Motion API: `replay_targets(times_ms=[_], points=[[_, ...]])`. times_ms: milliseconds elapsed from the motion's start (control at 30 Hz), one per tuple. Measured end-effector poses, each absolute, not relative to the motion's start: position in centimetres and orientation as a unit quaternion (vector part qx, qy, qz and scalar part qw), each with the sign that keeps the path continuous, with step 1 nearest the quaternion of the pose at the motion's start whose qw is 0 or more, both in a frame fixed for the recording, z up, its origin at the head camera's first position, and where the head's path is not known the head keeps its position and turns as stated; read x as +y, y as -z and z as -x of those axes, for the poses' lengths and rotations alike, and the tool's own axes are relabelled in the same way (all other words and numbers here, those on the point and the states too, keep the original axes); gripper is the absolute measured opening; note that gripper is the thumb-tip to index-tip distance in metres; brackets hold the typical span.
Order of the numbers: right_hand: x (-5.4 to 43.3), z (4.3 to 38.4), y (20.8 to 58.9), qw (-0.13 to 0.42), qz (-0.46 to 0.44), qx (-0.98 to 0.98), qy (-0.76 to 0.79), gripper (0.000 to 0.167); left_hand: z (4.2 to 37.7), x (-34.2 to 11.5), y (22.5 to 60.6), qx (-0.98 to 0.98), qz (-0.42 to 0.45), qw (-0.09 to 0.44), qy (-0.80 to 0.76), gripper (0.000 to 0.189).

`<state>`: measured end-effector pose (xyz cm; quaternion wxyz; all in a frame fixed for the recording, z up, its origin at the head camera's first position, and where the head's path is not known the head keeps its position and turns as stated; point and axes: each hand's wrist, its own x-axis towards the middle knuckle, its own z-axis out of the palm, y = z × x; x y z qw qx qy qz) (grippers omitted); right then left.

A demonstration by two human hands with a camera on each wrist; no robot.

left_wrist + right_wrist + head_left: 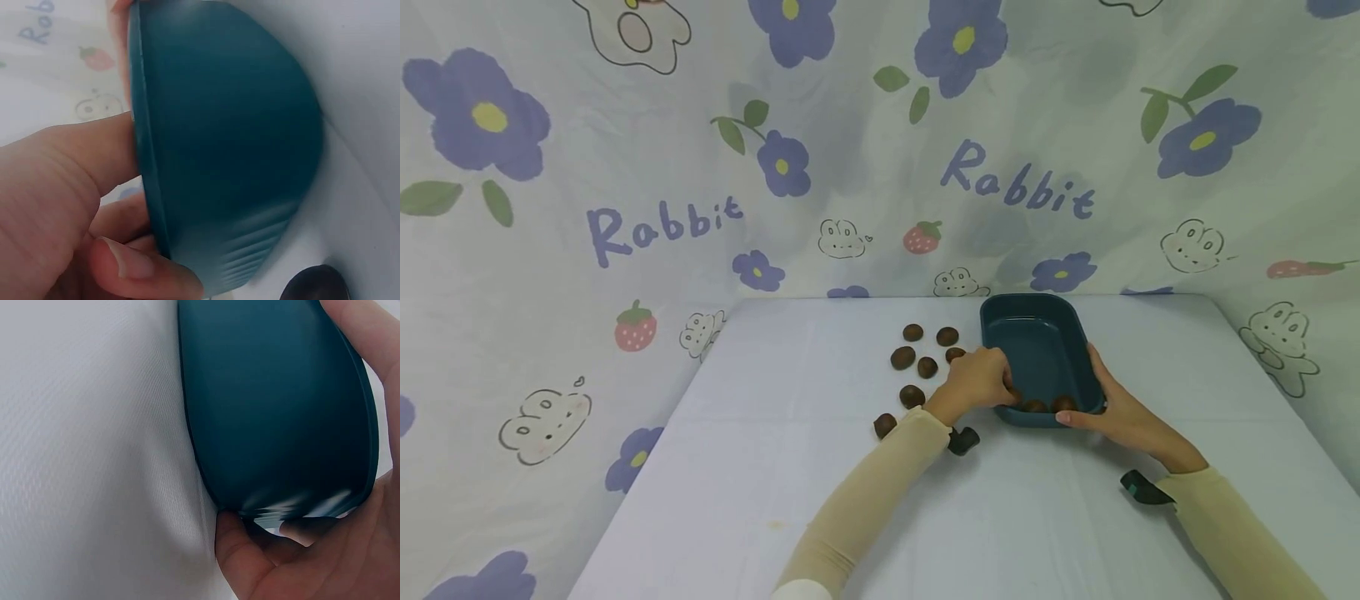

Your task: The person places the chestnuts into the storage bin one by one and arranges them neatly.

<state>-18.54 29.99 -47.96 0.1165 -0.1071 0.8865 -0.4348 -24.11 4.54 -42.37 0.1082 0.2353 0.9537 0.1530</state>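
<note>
A dark teal dish (1033, 310) lies on the white table with several brown chestnuts (1064, 404) at its near end. My left hand (976, 379) reaches over the dish's left rim with fingers bent down. A chestnut (1015, 397), partly covered, shows at its fingertips. In the left wrist view, the left fingers (119, 150) pass behind the dish's rim, so what they hold is hidden there. My right hand (1123, 417) grips the dish's near right corner, thumb on the near rim. In the right wrist view, right fingers (240, 550) touch the dish's outer wall (269, 412) low down.
Several loose chestnuts (903, 358) are scattered on the table left of the dish, some close to the left forearm. A patterned curtain (850, 167) stands behind the table. Black wrist devices (1142, 487) sit at both cuffs.
</note>
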Motion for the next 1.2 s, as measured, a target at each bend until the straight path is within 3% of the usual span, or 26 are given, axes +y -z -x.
replay_targets(times_ms=[967, 1200], points=[[29.8, 18.4, 48.0, 0.121, 0.108, 0.885, 0.437, 0.125, 23.8, 5.2, 42.5, 0.964, -0.212, 0.117, -0.106, 0.018], [29.8, 18.3, 47.8, 0.121, 0.108, 0.887, 0.433, 0.125, 23.1, 3.6, 41.4, 0.948, -0.249, 0.078, -0.183, 0.026]])
